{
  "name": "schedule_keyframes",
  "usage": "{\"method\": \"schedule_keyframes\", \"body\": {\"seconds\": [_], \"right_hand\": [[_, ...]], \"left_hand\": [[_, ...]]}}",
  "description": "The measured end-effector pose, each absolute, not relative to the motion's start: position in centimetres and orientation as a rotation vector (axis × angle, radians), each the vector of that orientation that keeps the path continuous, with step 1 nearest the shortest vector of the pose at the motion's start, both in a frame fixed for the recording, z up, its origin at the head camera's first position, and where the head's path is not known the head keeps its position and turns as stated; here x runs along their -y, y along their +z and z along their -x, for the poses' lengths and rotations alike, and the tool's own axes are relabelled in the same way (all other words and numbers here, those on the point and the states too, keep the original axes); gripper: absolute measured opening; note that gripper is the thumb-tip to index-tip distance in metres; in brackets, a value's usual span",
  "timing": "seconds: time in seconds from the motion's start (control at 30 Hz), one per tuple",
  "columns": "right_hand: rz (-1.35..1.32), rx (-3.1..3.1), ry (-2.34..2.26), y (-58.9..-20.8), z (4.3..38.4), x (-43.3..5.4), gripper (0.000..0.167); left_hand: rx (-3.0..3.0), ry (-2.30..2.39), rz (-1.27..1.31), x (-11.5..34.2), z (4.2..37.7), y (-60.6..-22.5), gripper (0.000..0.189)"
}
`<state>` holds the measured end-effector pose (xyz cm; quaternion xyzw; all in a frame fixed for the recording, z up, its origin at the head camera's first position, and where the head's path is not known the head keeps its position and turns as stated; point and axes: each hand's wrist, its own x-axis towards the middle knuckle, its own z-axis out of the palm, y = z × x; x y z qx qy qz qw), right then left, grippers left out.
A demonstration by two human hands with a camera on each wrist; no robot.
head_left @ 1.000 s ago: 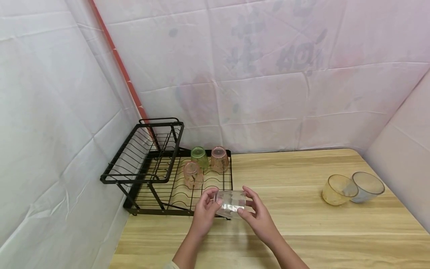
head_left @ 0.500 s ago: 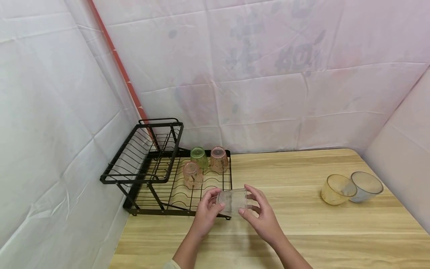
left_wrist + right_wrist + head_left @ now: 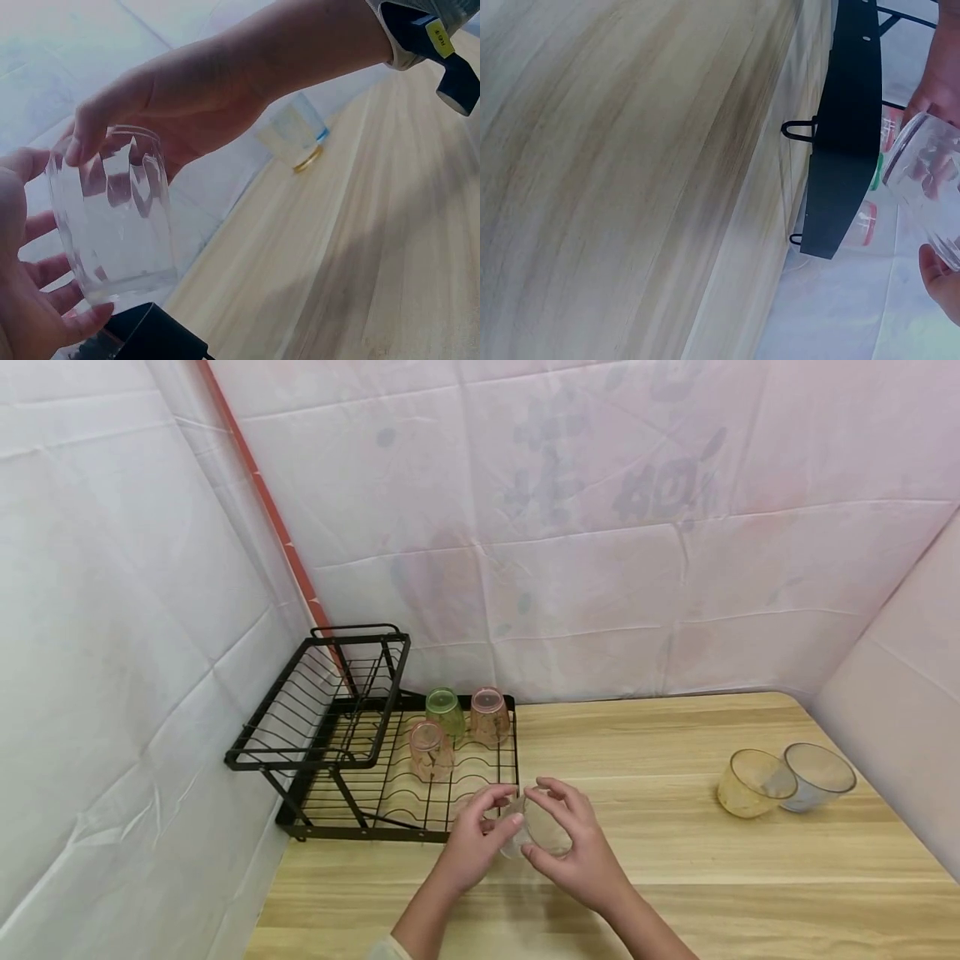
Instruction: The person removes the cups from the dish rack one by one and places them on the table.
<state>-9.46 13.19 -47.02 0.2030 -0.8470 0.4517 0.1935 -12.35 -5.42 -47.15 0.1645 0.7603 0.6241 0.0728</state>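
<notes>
A clear drinking glass (image 3: 546, 828) is held between both hands above the table, just off the front right corner of the black dish rack (image 3: 360, 833). My left hand (image 3: 474, 845) grips its left side with thumb and fingers. From the right, the thumb and fingers of my right hand (image 3: 576, 847) curve round its round end, which faces right. The left wrist view shows the see-through glass (image 3: 120, 225) with the left hand (image 3: 26, 277) on one side and the right hand (image 3: 142, 112) at its other end. In the right wrist view the glass (image 3: 930, 187) is partly cut off.
On the rack's lower tier, a green glass (image 3: 446, 712) and two pink glasses, one at the back (image 3: 491, 717) and one nearer (image 3: 431, 753), stand upside down. A yellow glass (image 3: 746, 789) and a greyish-blue glass (image 3: 817, 781) stand upright on the wooden table (image 3: 637, 760) at right.
The clear glass has turned from lying sideways across the hands to showing a round end toward the right. Both hands have drawn closer together; the rack and other glasses stay put.
</notes>
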Motion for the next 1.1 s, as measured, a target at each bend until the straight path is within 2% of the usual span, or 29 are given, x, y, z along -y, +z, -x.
{"method": "schedule_keyframes", "body": {"seconds": [0.33, 0.7, 0.83, 1.1], "right_hand": [[-0.697, 2.363, 0.958, -47.0, 9.6, -13.1, 0.067], [-0.787, 2.320, 0.749, -46.4, 10.2, -13.3, 0.047], [-0.812, 2.315, 0.702, -46.1, 10.2, -13.5, 0.048], [-0.833, 2.305, 0.648, -46.1, 10.0, -14.0, 0.055]], "left_hand": [[-2.212, 1.886, -0.547, 4.9, 12.2, -47.1, 0.037], [-2.323, 1.779, -0.610, 5.2, 12.9, -46.9, 0.035], [-2.508, 1.723, -0.610, 6.1, 14.1, -46.6, 0.034], [-2.850, 1.606, -0.442, 9.7, 17.6, -46.5, 0.033]]}}
